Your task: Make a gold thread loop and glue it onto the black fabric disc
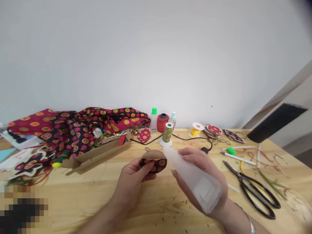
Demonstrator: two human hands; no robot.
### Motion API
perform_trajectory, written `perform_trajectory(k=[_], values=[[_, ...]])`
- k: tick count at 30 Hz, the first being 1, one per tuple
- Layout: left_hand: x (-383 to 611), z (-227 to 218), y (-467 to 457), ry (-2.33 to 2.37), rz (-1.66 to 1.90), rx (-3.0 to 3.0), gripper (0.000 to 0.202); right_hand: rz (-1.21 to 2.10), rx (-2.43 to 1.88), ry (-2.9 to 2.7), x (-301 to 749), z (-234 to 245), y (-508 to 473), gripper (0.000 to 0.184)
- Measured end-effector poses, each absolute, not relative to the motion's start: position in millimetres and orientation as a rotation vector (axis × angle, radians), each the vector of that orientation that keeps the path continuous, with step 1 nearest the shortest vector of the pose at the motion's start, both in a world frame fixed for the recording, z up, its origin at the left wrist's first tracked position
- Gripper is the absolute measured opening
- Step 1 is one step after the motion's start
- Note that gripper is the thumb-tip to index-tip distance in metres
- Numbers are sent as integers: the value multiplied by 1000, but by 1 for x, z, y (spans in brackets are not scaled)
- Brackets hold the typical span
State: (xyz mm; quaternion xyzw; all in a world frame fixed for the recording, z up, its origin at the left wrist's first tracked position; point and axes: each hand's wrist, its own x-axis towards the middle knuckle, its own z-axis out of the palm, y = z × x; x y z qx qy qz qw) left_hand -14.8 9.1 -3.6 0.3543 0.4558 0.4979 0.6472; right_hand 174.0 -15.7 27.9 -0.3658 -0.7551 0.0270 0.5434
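Observation:
My left hand (133, 183) pinches a round cardboard disc (154, 154) with the thumb on top. Dark fabric patterned in red and orange (158, 165) covers the disc's near part, while bare brown board shows along its far edge. In my right hand (204, 165) lies a translucent white squeeze bottle (195, 182), its base towards me. The bottle's narrow end points up and left, beside the disc's right edge. Whether it touches the disc I cannot tell. Just beyond stands a spool of olive-gold thread (167, 134).
Patterned cloth (80, 126) is heaped at the back left behind an open cardboard box (99, 156). Black-handled scissors (253, 188), a pen (237, 158) and a green cap (231, 150) lie right. A green-capped bottle (153, 120), red thread cone (163, 123) and yellow spool (195, 130) stand behind.

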Motion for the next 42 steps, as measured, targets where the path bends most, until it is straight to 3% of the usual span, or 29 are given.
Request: perform_trajectory(k=[9, 18, 31, 42], values=[[-12, -4, 7, 1083, 1084, 823, 20, 182, -866, -1835, 169, 10, -22, 48], [-12, -10, 6, 1055, 1050, 848, 20, 34, -760, -1866, 173, 12, -27, 28], [-9, -10, 4, 1070, 989, 891, 18, 5, -777, -1947, 175, 13, -28, 43], [-9, -11, 5, 1075, 964, 879, 22, 17, -809, -1973, 177, 10, -28, 41]])
